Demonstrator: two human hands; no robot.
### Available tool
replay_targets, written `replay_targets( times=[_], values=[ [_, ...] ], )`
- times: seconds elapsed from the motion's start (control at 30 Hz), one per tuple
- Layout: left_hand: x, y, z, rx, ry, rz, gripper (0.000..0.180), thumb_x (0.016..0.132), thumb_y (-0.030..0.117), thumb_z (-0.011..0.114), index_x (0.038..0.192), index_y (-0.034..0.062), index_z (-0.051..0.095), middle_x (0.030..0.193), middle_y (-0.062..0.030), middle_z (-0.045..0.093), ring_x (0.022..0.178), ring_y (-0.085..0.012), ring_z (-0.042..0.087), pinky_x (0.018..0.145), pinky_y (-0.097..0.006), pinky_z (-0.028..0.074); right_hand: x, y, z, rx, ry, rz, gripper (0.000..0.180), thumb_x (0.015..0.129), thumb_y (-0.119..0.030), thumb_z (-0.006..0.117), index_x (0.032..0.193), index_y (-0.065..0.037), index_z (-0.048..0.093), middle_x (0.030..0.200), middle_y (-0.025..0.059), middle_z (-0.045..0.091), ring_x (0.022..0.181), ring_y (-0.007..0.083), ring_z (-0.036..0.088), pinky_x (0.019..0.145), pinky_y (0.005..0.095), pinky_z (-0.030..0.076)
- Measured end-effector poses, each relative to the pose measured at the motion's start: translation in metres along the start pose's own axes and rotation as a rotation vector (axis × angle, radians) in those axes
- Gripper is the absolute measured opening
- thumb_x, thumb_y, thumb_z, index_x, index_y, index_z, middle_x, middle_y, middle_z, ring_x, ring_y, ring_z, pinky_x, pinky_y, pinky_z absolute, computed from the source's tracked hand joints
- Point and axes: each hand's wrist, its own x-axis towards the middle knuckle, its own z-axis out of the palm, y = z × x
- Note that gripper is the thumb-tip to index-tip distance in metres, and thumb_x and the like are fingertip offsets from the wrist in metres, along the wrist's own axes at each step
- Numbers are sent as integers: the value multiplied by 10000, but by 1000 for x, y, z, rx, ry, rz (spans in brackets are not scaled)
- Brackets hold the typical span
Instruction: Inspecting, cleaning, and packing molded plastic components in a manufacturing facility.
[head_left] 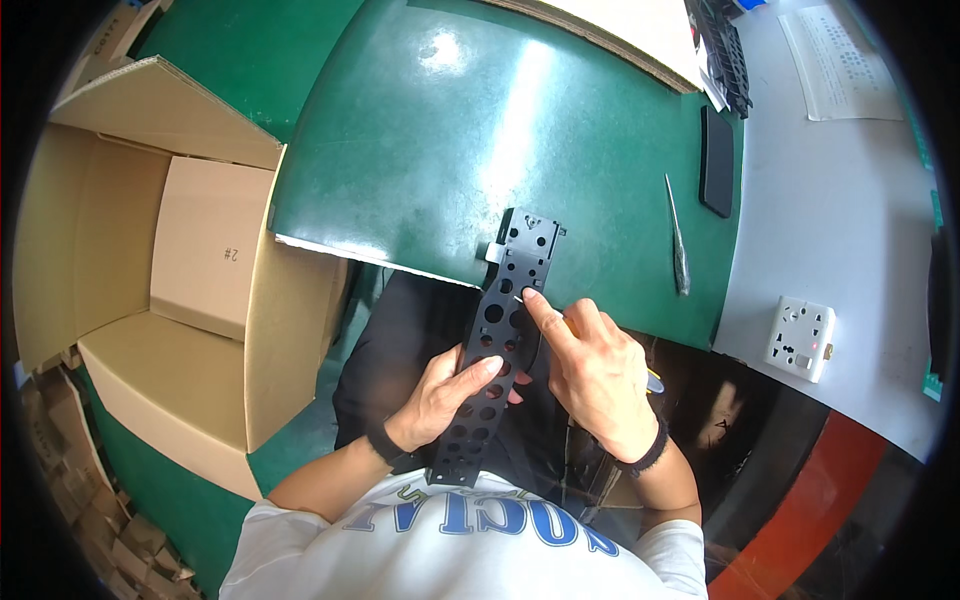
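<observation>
A long black bracket (506,327), pierced by rows of round holes, lies tilted from my lap up over the table's front edge. My left hand (437,397) is closed round its middle, thumb on top and fingertips showing at the far side. Over the bracket's right edge, my right hand (600,365) is closed round a slim tool with a yellow handle (655,382), mostly hidden by the palm. The index finger points down at the bracket, where a small pale tip shows. A white tab (494,252) sticks out at the bracket's upper left side.
An open cardboard box (285,350) stands at the left. On the green table (400,160) lie a thin pointed tool (680,250) and a black phone-like slab (716,160). A white power socket (800,338) sits on the grey surface at the right; a carton edge (600,40) is at the back.
</observation>
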Motion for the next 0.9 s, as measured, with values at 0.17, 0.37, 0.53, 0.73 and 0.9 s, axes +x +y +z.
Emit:
replay_targets(
  times=[0.17,0.37,0.53,0.73,0.9],
  values=[
    [-1,1,0,11,0,0,444,1005,358,539,1243,-17,521,1094,-134,669,929,-167,655,827,-296,515,0,1,-1,-7,-4,-10,606,740,36,661,1311,-163,618,798,57,495,666,213,578,539,342,484],
    [0,1,0,23,-3,1,435,1008,352,531,1236,-19,519,1090,-137,668,929,-169,657,821,-297,519,1,4,-2,-1,-24,-20,646,709,44,657,1319,-167,614,796,57,492,672,212,581,539,341,485],
    [0,0,0,27,2,2,430,1008,353,531,1226,-18,520,1087,-140,669,928,-172,659,816,-295,521,3,5,-6,-10,-48,-31,663,698,44,648,1325,-169,610,792,60,485,673,216,584,543,343,488],
    [1,0,0,21,9,-6,428,1005,354,534,1221,-15,525,1079,-141,674,922,-174,661,811,-297,522,5,9,-9,-18,-89,-49,654,699,35,640,1320,-168,611,790,68,483,668,223,584,552,351,495],
    [1,1,0,62,12,-1,450,992,383,546,1210,-11,533,1070,-135,673,901,-166,657,806,-294,524,6,8,-9,-35,-77,-64,644,688,21,645,1303,-170,620,788,57,489,668,211,576,560,342,500]
  ],
)
